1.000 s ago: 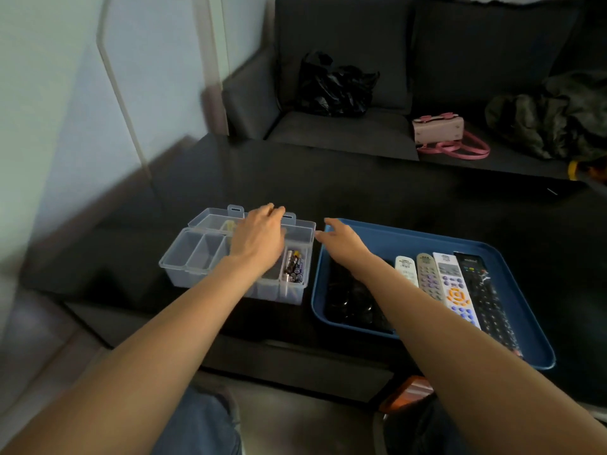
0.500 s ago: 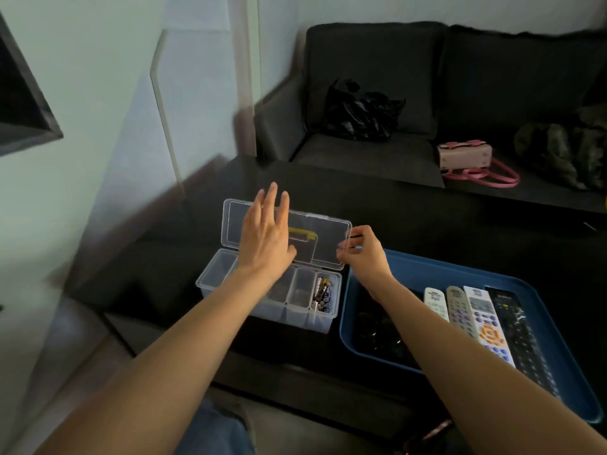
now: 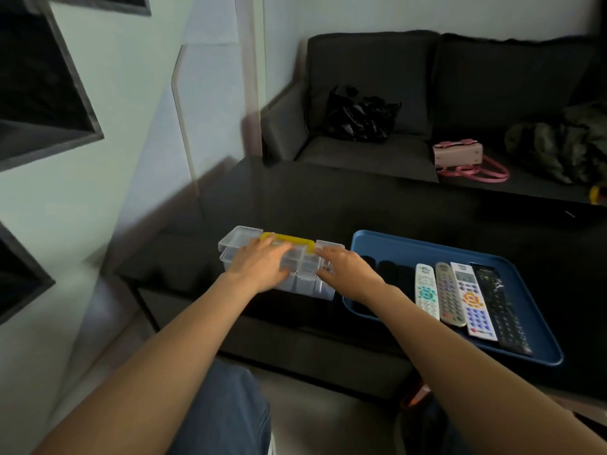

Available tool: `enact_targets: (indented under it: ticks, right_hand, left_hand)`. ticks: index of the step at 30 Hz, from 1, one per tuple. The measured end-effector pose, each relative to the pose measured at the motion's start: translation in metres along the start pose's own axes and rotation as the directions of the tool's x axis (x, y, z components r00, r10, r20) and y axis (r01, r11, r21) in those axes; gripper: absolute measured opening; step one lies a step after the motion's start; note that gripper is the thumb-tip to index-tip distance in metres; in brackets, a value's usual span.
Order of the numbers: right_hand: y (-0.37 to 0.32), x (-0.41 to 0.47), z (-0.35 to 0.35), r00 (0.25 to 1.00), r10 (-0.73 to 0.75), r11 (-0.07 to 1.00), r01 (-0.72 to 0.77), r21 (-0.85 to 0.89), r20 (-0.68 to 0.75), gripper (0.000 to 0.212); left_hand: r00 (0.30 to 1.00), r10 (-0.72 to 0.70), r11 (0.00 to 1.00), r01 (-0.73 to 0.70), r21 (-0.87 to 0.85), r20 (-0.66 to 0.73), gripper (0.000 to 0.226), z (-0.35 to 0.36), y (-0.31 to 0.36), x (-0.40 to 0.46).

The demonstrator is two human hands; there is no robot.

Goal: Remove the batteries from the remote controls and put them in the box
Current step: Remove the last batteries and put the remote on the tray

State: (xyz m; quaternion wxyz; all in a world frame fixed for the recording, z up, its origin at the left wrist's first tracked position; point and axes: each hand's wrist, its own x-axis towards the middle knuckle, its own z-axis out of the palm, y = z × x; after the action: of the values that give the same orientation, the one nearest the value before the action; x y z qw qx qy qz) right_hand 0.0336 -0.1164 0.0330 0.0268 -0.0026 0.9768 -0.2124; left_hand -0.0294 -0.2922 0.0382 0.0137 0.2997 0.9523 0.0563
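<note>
A clear plastic box (image 3: 308, 285) with a yellow handle (image 3: 289, 239) stands on the dark table, its lid down. My left hand (image 3: 262, 266) lies flat on the left part of the lid, fingers stretched toward the handle. My right hand (image 3: 345, 267) rests on the lid's right end with fingers extended. To the right, a blue tray (image 3: 410, 249) holds several remotes: a white one with teal keys (image 3: 426, 292), a grey one (image 3: 449, 293), a white one with orange and blue keys (image 3: 473, 300) and a black one (image 3: 499, 307). The batteries inside the box are hidden.
Dark remotes (image 3: 387, 274) lie at the tray's left end, hard to make out. Behind the table is a dark sofa (image 3: 377, 152) with a black bag (image 3: 359, 118), a pink handbag (image 3: 460, 156) and a green garment (image 3: 558, 142). A wall is to the left.
The box lid, held upright half a second ago, has come down shut over the compartments. Both hands now lie on top of it. The view has tilted and shifted.
</note>
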Motion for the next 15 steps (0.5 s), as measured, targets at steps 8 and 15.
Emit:
enact_targets:
  ticks: [8,15]
  right_hand:
    - [0.002,-0.004,0.020,0.999,-0.036,0.945,0.047,-0.323,0.038,0.058]
    - [-0.001,-0.011,0.037,0.996,-0.014,0.950,-0.014,-0.313,-0.085,0.068]
  left_hand:
    - [0.984,-0.006,0.999,0.000,0.033,0.176,0.065,0.009,-0.004,-0.009]
    - [0.984,-0.018,1.000,0.015,0.016,0.180,0.064,0.008,-0.001,-0.008]
